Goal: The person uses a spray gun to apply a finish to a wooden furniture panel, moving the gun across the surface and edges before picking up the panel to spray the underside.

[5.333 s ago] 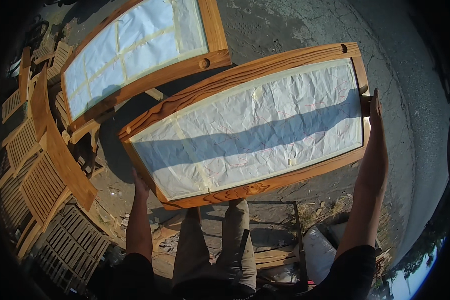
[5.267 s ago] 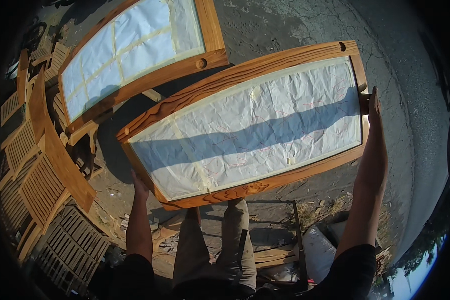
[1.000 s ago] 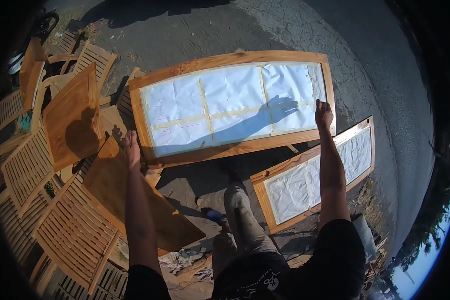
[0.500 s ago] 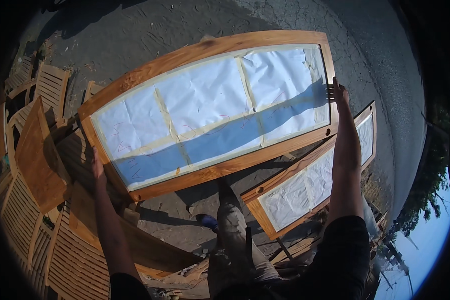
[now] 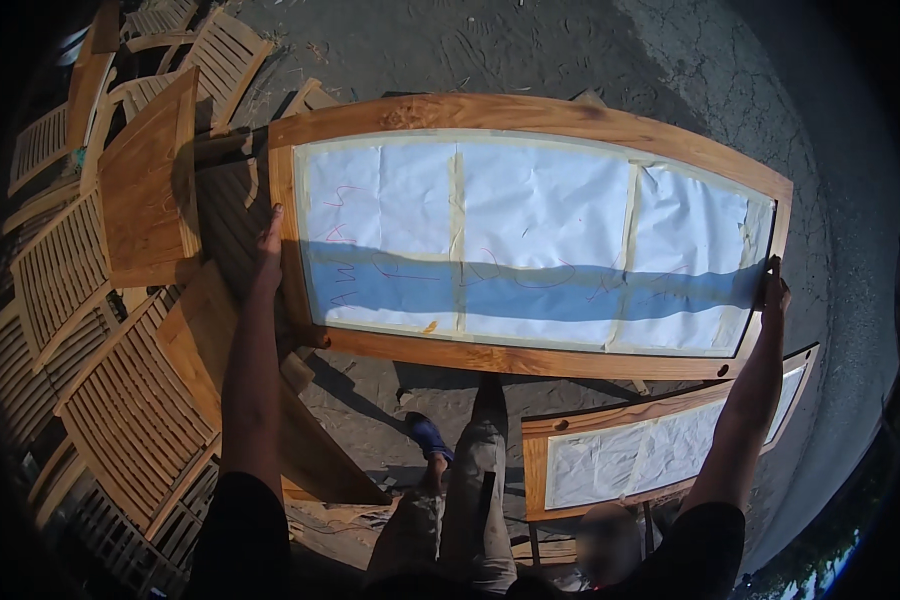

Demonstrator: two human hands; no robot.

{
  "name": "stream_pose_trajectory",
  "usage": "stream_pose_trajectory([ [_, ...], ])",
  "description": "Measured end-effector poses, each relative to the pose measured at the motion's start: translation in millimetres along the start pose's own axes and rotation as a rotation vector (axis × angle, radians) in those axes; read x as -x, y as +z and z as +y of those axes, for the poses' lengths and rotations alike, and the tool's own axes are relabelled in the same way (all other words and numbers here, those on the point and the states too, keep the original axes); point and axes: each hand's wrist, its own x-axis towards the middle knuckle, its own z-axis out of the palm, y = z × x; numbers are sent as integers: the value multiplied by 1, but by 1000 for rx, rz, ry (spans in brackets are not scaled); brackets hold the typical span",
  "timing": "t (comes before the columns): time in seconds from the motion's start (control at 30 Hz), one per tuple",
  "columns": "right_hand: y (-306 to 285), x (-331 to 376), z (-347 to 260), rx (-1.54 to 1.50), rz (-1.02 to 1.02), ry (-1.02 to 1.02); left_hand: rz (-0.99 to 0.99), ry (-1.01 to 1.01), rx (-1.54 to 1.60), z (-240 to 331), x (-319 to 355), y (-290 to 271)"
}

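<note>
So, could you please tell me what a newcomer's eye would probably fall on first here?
Probably the big white-papered, wood-framed panel across the middle, with a band of shadow running along it and the left grip and right grip at its two ends. Next might come the slatted wooden pieces crowding the left side, then a second papered panel at lower right, partly behind the right forearm.

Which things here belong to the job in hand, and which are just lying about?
In hand:
- papered wooden frame
- left hand at its left edge
- right hand at its right edge

Apparently lying about:
- second papered frame
- slatted wooden pieces
- plain wooden panels
</note>
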Motion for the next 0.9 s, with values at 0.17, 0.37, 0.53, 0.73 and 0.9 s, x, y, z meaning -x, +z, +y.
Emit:
stream_pose_trajectory([
  [0.17, -49, -2, 28, -72, 47, 39, -44, -14, -38, 10, 14, 52],
  [0.37, -71, 22, -14, -70, 58, -16, 142, -131, -231, 17, 15, 56],
  [0.53, -143, 48, -25, -119, 84, -59, -79, 153, -41, 49, 39, 50],
  [0.73, -263, 140, -26, -287, 280, 28, -104, 231, 83, 129, 105, 21],
  [0.9, -401, 248, 17, -526, 448, 16, -117, 299, 259, 232, 213, -32],
])
